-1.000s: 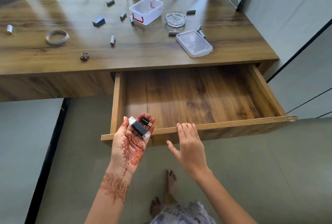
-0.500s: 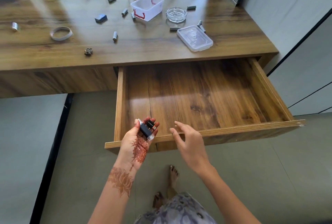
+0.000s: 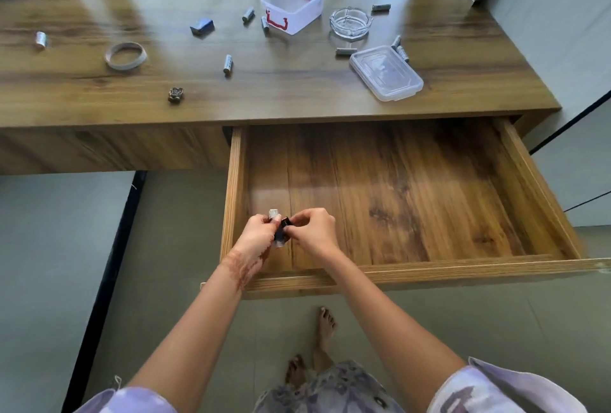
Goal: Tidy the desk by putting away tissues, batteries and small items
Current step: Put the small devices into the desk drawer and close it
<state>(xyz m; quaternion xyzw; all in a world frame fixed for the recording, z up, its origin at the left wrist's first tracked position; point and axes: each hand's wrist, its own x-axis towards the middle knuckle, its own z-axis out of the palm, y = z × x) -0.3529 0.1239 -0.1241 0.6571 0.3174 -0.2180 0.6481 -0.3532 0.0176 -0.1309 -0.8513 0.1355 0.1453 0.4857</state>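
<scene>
Over the drawer (image 3: pixel 429 269), left hand (image 3: pixel 256 233) and right hand (image 3: pixel 312 230) together round black sticks (image 3: pixel 283 229) (earlier apart)

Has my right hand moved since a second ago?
Yes: the right hand left the wooden drawer's front edge, moving forward to the left hand's small black items.

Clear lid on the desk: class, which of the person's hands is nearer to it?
Right. The right hand is over the open drawer, nearer the person and left of the clear lid; the left hand sits further left. Both hold small black items.
</scene>
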